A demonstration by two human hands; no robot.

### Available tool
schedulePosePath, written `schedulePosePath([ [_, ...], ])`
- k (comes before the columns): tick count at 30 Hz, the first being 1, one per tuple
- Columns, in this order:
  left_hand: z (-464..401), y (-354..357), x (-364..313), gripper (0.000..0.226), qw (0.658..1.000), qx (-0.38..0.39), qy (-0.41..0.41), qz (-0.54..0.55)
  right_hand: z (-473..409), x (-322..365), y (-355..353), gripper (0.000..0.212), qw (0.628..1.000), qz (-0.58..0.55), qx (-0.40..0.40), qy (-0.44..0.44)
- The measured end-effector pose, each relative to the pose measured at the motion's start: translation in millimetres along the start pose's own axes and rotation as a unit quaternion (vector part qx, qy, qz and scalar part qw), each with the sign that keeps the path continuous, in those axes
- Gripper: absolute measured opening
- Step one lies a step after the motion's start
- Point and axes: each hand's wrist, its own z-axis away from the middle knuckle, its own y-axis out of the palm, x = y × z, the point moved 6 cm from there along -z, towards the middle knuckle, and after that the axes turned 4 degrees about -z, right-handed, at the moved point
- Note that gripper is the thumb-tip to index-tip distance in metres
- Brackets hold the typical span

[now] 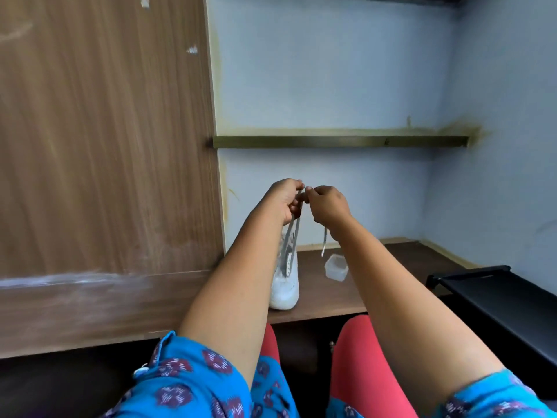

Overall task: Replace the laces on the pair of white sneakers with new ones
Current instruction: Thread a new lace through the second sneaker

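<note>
Sneaker [285, 282]: one white shoe on the counter [376, 267], toe toward me, long axis running away from me; the second shoe is not in view.
Lace [294, 229]: grey, two strands rising from the eyelets straight up to my hands; one loose end hangs under my right wrist.
Left hand [283, 200]: raised above the shoe, pinching the lace strands.
Right hand [327, 206]: fingertips closed on the lace, touching the left (tips nearly meet).
Key relation: shoe lies directly below and slightly left of both hands; left is nearer it.
Tub [336, 267]: small clear container just right of the shoe.
Step, my guess: pulling lace through, taut.
</note>
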Motion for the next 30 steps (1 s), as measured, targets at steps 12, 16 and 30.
schedulePosePath([
  [12, 111, -2, -203, 0.02, 0.839, -0.155, 0.297, -0.429, -11, 139, -100, 0.026, 0.962, 0.238, -0.048, -0.128],
  [16, 130, -15, -241, 0.033, 0.814, -0.153, 0.298, -0.474, -16, 142, -115, 0.021, 0.966, 0.206, -0.082, -0.133],
  [30, 136, -9, -229, 0.015, 0.932, -0.002, 0.343, -0.115, -31, 112, -110, 0.014, 0.987, -0.067, -0.12, -0.088],
])
